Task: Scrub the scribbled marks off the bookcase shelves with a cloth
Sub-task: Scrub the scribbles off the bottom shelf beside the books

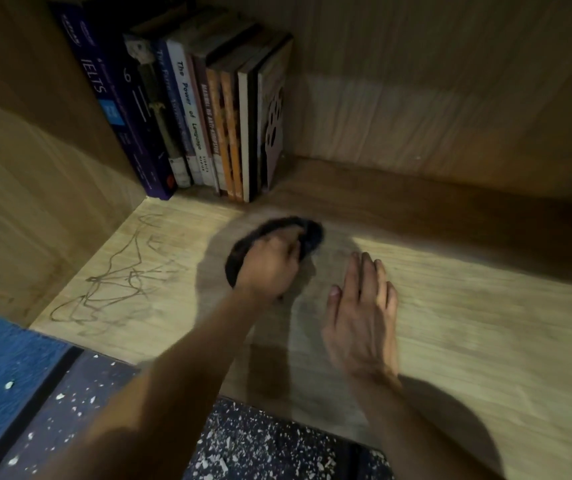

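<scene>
Where the wooden shelf (450, 306) meets its left wall, one patch of scribbled marks (121, 275) runs along the front left corner, above speckled dark flooring (260, 445). About ten books (187, 116) stand at the back left. One dark cloth (270, 237) lies mid-shelf, clutched by the left hand (267, 268); the right hand (364, 317) lies flat, fingers (369, 271) straight and together.

The left hand (269, 268) gripped a dark cloth (274, 237) on the shelf (468, 306); scribbles (121, 271) lay at nine o'clock, the right hand (364, 317) flat at three.
</scene>
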